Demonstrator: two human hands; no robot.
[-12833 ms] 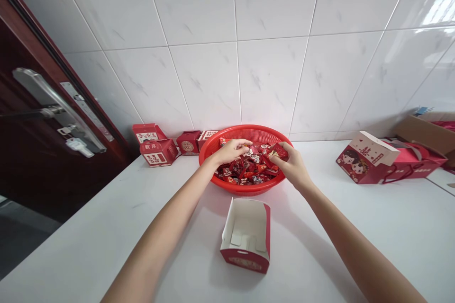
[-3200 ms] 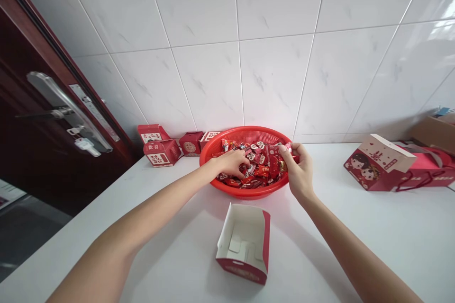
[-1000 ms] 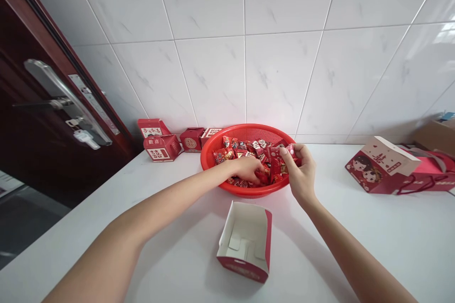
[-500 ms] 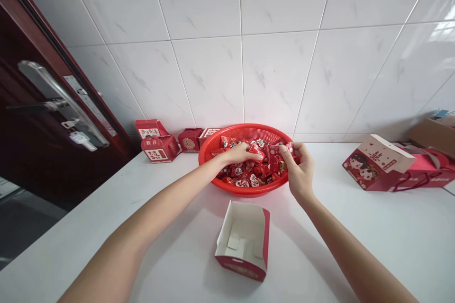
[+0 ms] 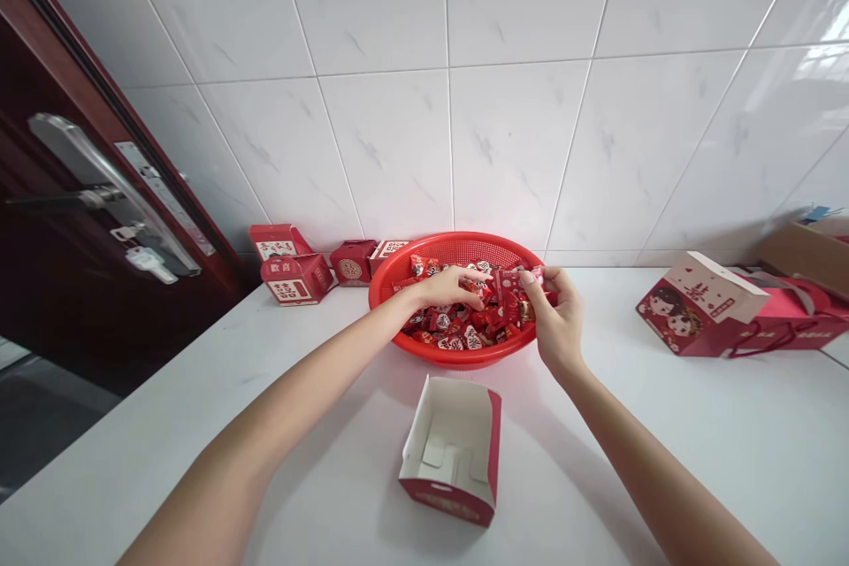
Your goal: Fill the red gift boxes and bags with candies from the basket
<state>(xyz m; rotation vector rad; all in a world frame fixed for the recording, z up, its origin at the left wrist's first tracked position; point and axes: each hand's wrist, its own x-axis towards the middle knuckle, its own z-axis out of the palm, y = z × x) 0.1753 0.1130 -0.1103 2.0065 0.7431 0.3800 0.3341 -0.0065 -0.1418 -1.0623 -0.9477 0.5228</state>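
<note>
A red plastic basket (image 5: 457,355) full of wrapped candies (image 5: 455,341) stands against the tiled wall. My left hand (image 5: 451,286) is over the candies, its fingers spread apart, with a red-wrapped piece lying just under the fingertips. At the basket's right rim, my right hand (image 5: 561,309) is closed on red candies (image 5: 509,281), pinched between thumb and fingers; how many is hidden. In front of the basket, a red and white paper box (image 5: 457,442) stands with its top open and its white inside showing.
Several small red boxes (image 5: 295,279) stand at the back left. On the right lie a red gift box with a handle cord (image 5: 703,305) and a brown cardboard box (image 5: 806,252). A dark red door (image 5: 80,265) with keys in its lock borders the white table (image 5: 279,424).
My left hand has loosened its fingers from a candy and spread them over the pile. My right hand keeps its candies in nearly the same place.
</note>
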